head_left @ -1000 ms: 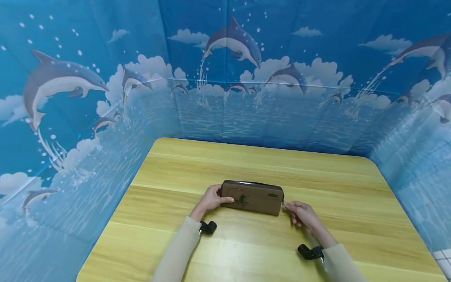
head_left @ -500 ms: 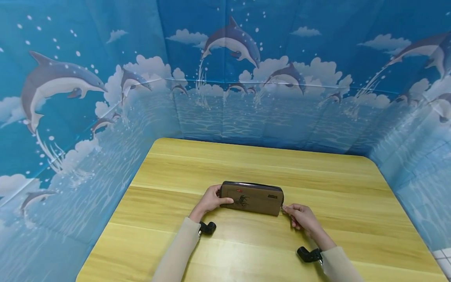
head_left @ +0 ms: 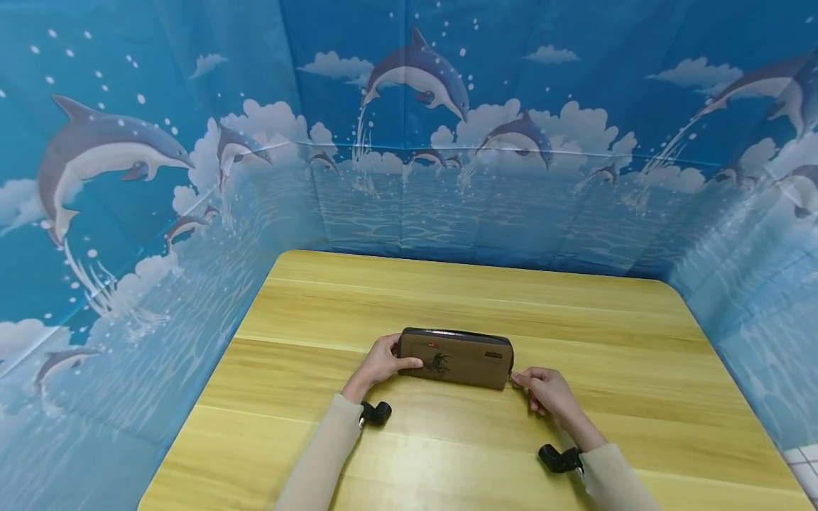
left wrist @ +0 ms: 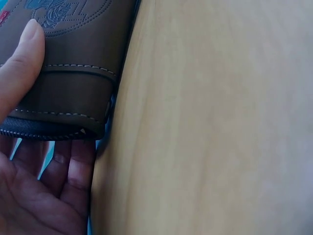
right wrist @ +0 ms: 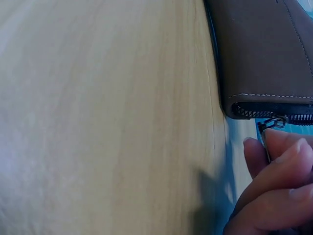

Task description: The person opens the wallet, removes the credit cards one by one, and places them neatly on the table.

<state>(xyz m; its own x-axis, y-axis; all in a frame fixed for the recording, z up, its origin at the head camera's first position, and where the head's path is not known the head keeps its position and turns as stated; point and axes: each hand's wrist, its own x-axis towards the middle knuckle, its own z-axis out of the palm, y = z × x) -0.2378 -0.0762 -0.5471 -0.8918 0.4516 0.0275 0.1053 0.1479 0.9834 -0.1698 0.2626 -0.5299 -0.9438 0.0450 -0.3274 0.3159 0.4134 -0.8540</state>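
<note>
Wallet (head_left: 461, 362) is gripped by the left hand (head_left: 381, 360), right hand (head_left: 547, 390) pinches the zip pull (right wrist: 264, 139), and a crooked tug could jam it!

Right-hand fingers (right wrist: 271, 183) in a pinch

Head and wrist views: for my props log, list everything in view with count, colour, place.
Wallet: 1, brown, between the hands
Zipper pull: 1, dark, wallet's right end
Table: 1, yellow wood-grain, under the wallet
Dolphin backdrop: 1, blue and white, behind and beside table
Floor tiles: a few, white, head view's lower right
Wrist devices: 2, black, one per wrist
Sleeves: 2, beige, forearms
Left hand: 1, bare, gripping wallet's left end
Right hand: 1, bare, pinching zipper pull
</note>
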